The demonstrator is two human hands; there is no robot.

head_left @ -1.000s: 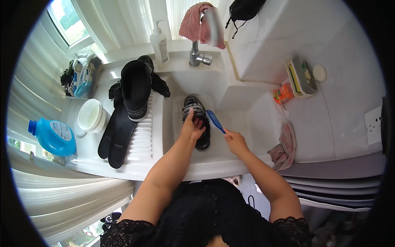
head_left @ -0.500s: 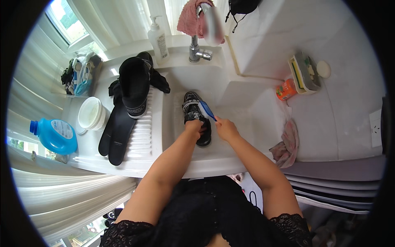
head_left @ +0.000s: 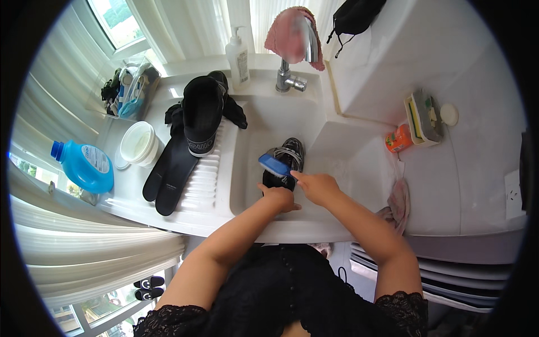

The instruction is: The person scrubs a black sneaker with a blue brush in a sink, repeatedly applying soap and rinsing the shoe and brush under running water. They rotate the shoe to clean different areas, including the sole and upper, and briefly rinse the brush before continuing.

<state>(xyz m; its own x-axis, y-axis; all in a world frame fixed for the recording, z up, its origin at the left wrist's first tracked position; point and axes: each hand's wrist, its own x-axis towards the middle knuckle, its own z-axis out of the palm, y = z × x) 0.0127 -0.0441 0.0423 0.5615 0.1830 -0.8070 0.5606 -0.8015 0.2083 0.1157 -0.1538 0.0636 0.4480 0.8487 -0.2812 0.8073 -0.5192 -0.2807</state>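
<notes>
A black sneaker (head_left: 295,147) with white markings lies in the white sink basin (head_left: 255,121), its toe toward the far side. My left hand (head_left: 279,197) grips its heel end, the thumb on the left side and fingers on the right. In my right hand (head_left: 318,188) is the handle of a blue scrub brush (head_left: 273,164). The brush head lies across the middle of the sneaker, bristles toward me, and hides part of the upper. Whether the bristles press on the sneaker, I cannot tell.
On the ribbed left ledge are another black shoe (head_left: 201,121), black insoles (head_left: 168,185), a white tub (head_left: 139,144) and a blue detergent bottle (head_left: 87,168). A pump bottle (head_left: 238,62) and a faucet (head_left: 289,81) draped with a pink cloth (head_left: 289,33) stand behind.
The sneaker has turned, its toe now tilting slightly right. The brush has moved from its right side to across its middle. My left hand has shifted toward the heel; the whole view has shifted slightly.
</notes>
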